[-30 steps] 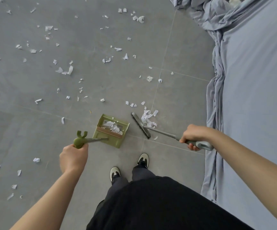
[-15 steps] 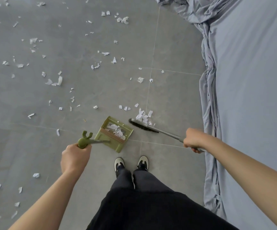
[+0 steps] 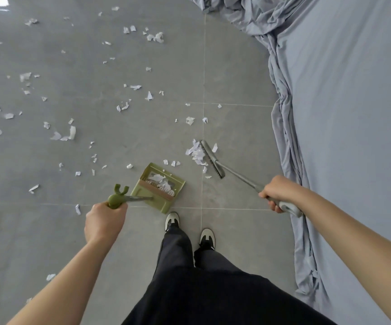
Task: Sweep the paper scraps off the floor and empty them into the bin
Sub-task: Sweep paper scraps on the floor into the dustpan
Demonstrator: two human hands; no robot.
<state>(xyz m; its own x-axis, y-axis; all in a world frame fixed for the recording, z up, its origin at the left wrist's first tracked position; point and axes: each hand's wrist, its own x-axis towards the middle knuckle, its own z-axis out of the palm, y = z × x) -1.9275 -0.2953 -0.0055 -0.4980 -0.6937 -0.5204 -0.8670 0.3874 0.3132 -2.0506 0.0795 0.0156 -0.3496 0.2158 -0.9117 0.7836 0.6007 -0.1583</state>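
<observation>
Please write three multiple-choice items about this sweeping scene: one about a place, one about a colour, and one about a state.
1. Where does the small pile of scraps lie, seen in the picture?
A. left of the broom head
B. inside the bin
C. on the cloth

2. What colour is the dustpan?
A. red
B. olive green
C. black

3. What does the right hand do?
A. hangs free
B. presses flat on the floor
C. holds the broom handle

Answers:
1 A: the scraps lie against the left side of the broom head.
2 B: pan and handle are green.
3 C: the fingers curl round the broom handle.
</observation>
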